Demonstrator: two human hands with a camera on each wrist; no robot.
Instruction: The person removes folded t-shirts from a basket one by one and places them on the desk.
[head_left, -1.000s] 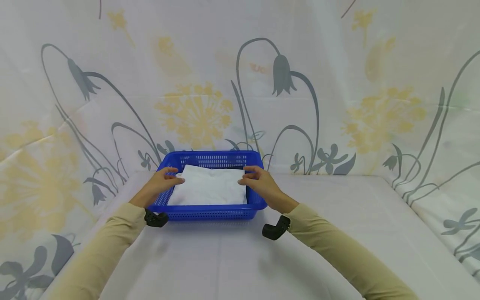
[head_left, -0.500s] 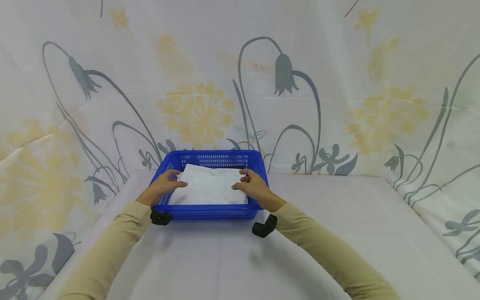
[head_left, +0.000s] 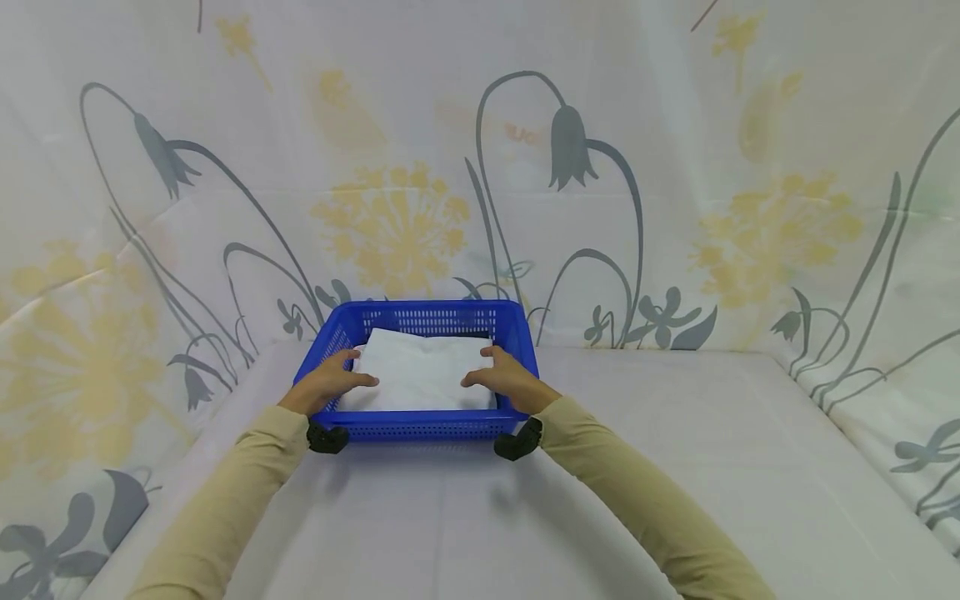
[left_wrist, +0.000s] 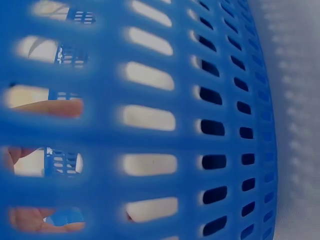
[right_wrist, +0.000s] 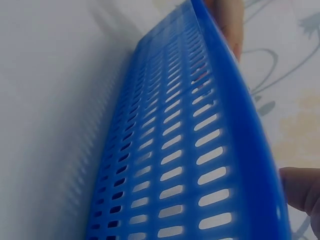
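A blue perforated plastic basket (head_left: pixel 420 425) stands on the white-covered table. Inside it lies a flat, soft white bundle (head_left: pixel 420 371), like folded cloth, filling most of the floor. My left hand (head_left: pixel 327 383) reaches over the left rim, thumb stretched across the bundle's left side and fingers at its edge. Mirroring it, my right hand (head_left: pixel 512 381) comes in over the right rim, with thumb and fingers spread at the bundle's right edge. Through the slots in the left wrist view, extended fingers (left_wrist: pixel 65 107) show. The right wrist view is mostly basket wall (right_wrist: pixel 250 150).
A small dark thing (head_left: pixel 472 335) shows behind the bundle at the basket's back. A curtain with grey and yellow flowers (head_left: pixel 570 150) hangs close behind the basket. The white tabletop (head_left: pixel 660 433) extends to the right and in front.
Both hands have come down and inward over the basket, the right one moving left. Their thumbs now lie lower over the white bundle. The basket and bundle stay in place.
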